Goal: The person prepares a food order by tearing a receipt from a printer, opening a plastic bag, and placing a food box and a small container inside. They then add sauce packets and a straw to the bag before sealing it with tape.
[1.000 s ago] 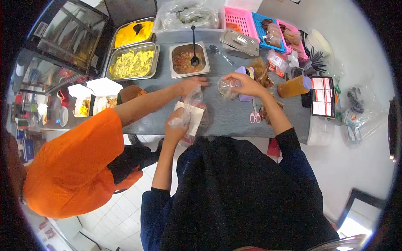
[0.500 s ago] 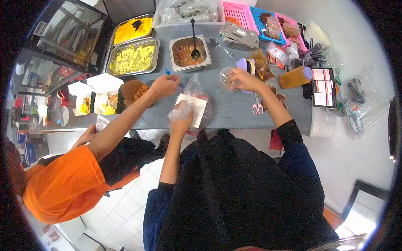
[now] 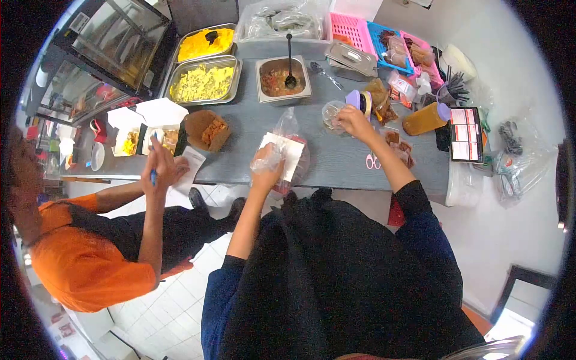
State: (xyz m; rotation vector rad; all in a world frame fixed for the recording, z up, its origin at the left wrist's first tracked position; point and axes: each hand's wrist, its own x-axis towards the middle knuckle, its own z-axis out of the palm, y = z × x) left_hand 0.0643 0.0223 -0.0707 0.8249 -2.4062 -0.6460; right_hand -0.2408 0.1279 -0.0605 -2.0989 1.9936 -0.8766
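My left hand (image 3: 266,163) grips the gathered neck of a clear plastic bag (image 3: 287,150) that holds a white wrapped parcel and stands on the grey table (image 3: 336,159) near its front edge. Farther back and to the right, my right hand (image 3: 353,118) pinches a small crumpled clear bag (image 3: 332,113), held just above the table beside a purple-lidded container (image 3: 354,98).
A person in an orange shirt (image 3: 84,264) stands at my left, holding a blue pen (image 3: 153,175) over a paper slip (image 3: 189,165). Steel trays of yellow food (image 3: 203,83), a sauce pan with ladle (image 3: 282,79), pink and blue baskets (image 3: 384,36), pink scissors (image 3: 372,161) and an orange jar (image 3: 423,120) crowd the table.
The orange-shirted person pulled their arm back from the table's middle to the left edge, taking a blue pen to a paper slip. My hands have barely shifted, still on their bags.
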